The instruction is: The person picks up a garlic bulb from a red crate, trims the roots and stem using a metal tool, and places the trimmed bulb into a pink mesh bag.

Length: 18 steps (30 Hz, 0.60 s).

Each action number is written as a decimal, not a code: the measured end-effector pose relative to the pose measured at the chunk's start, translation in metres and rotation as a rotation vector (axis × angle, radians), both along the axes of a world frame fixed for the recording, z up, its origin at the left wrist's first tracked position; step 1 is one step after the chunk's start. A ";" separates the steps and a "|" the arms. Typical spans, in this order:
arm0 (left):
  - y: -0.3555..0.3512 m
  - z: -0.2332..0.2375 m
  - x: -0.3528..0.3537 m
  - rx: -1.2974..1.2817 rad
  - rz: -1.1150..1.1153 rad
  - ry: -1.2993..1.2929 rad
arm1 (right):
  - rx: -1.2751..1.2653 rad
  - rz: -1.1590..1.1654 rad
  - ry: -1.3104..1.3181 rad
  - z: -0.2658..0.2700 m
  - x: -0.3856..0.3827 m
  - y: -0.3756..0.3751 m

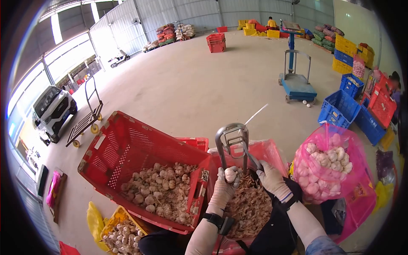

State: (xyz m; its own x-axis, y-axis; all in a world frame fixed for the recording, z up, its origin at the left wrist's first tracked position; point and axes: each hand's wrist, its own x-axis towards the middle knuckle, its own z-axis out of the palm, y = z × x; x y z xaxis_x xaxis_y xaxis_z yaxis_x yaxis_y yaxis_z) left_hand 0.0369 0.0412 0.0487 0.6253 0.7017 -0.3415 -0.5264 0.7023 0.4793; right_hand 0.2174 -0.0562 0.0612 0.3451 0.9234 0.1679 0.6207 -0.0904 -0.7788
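My gloved left hand (pixel 222 193) is closed around a white garlic bulb (pixel 230 174), holding it close to a metal cutting stand (pixel 221 146). The gloved right hand (pixel 274 181) wraps round the stand's lever handle (pixel 252 158). Beneath both hands, a red crate lined with clear plastic (pixel 270 153) holds garlic skins and stem scraps (pixel 246 208). A tilted red crate (pixel 127 136) at my left contains many untrimmed garlic bulbs (pixel 157 187). To my right stands a pink mesh bag (pixel 355 157) filled with clean white bulbs (pixel 331 163).
A yellow crate of garlic (pixel 108 221) sits at the lower left. A flatbed trolley (pixel 85 121) and a white vehicle (pixel 53 110) stand farther left. Ahead is a blue platform scale (pixel 298 87). Blue crates (pixel 335 110) and a person (pixel 395 91) are at the right.
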 end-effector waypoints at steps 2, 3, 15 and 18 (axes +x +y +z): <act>0.000 -0.014 -0.006 0.105 -0.043 -0.031 | 0.258 -0.108 -0.422 0.001 -0.016 -0.001; -0.003 -0.014 -0.008 0.207 -0.087 -0.068 | 0.289 -0.030 -0.413 0.014 -0.024 -0.007; -0.066 -0.009 -0.034 0.323 -0.153 0.538 | 0.268 0.277 0.386 -0.035 -0.087 -0.024; -0.072 -0.013 -0.037 0.447 -0.206 0.563 | 0.272 0.140 0.507 -0.039 -0.098 -0.026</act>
State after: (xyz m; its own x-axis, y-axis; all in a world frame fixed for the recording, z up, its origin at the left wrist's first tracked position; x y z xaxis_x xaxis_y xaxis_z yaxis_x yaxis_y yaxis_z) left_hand 0.0000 -0.0308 0.0352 0.5735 0.7366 -0.3586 0.0040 0.4352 0.9003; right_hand 0.1196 -0.0821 0.0226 0.3222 0.9129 0.2506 0.1562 0.2098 -0.9652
